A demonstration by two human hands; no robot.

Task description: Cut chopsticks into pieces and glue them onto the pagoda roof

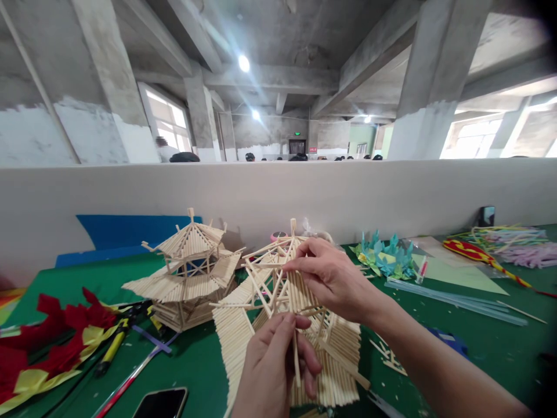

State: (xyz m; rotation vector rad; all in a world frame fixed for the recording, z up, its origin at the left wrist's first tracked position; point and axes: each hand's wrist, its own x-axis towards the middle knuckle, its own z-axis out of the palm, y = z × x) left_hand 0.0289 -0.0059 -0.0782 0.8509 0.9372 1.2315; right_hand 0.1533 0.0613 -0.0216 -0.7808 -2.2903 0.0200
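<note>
A half-covered pavilion model [237, 325] made of thin wooden sticks stands right in front of me, its upper roof partly bare frame. My left hand [272, 354] is closed at the front of it, with a wooden stick [297, 360] between thumb and fingers, pointing downward. Against the upper roof, my right hand [333, 276] has its fingertips pinched together at a roof strut. Whatever lies between those fingertips is too small to make out. To the left is a second stick pavilion [187, 284], with its tiered roofs covered.
A phone [161, 403], a yellow-handled tool [113, 348] and red-and-yellow fabric [56, 331] lie at left. On the right are a teal paper crown [385, 255], clear glue sticks [456, 302] and stick scraps [389, 354]. A pale partition [108, 191] runs behind the green table.
</note>
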